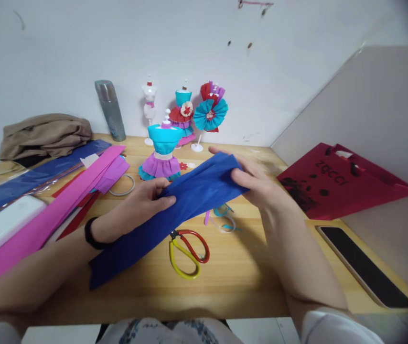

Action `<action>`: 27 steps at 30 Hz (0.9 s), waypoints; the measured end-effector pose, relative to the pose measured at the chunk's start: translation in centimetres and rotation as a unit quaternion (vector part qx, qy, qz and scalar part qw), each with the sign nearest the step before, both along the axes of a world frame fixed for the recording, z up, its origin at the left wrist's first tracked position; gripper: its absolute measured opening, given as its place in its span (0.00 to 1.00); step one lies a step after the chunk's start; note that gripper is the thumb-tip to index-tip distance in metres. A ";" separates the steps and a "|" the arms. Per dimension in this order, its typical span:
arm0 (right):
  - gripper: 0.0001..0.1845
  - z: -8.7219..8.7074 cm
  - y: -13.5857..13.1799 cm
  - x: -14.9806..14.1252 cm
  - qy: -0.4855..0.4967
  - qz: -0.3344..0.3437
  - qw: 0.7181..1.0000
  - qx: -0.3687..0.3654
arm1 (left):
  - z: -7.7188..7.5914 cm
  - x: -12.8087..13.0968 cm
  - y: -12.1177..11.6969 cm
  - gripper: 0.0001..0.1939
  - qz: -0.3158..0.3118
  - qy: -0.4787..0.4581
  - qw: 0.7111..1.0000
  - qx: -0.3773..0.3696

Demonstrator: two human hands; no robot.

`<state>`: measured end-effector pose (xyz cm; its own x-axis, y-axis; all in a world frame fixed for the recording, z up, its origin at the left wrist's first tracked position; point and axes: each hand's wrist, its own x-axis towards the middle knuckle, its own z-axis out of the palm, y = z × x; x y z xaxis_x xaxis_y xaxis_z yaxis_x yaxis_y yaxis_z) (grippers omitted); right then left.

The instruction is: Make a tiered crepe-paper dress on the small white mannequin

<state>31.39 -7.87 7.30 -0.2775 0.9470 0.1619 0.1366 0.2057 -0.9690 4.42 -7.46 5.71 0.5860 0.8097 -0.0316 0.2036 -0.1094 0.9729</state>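
A strip of dark blue crepe paper (189, 196) is stretched slantwise between my hands, above the wooden table. My left hand (150, 200) pinches its near edge around the middle, with the thumb on top. At the upper right end, my right hand (252, 179) grips the strip between thumb and fingers; some fingertips are hidden behind it. The strip's loose end hangs down to the lower left, past my left wrist. Below it lie scissors (189, 253) with one red and one yellow handle, their blades covered by the paper. Behind stands a small mannequin (164, 148) in a turquoise and purple paper dress.
More dressed mini mannequins (186, 112) and a grey flask (111, 110) stand by the wall. Pink paper strips (64, 205) and a brown cloth (46, 136) lie left. Rolls of tape (227, 222) sit centrally. A red bag (333, 181) and a phone (363, 265) are right.
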 end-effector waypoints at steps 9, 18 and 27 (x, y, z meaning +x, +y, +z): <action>0.28 -0.8 -1.9 -2.5 0.050 0.053 0.995 -0.062 | -0.3 0.6 -1.9 0.17 0.056 -0.111 0.992 -0.009; 0.21 -0.5 -3.6 -3.5 0.058 -0.069 0.996 0.017 | 0.9 0.1 -2.3 0.12 0.033 -0.049 0.986 0.159; 0.19 0.7 -2.9 -2.1 0.112 -0.229 0.937 0.238 | 4.2 -3.9 0.2 0.10 -0.043 0.145 0.962 0.226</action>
<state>29.34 -10.80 7.98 0.2321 0.7645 0.6015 0.1198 0.5912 -0.7976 0.55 -7.23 9.89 0.6710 0.7281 0.1402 0.4301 -0.5363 0.7262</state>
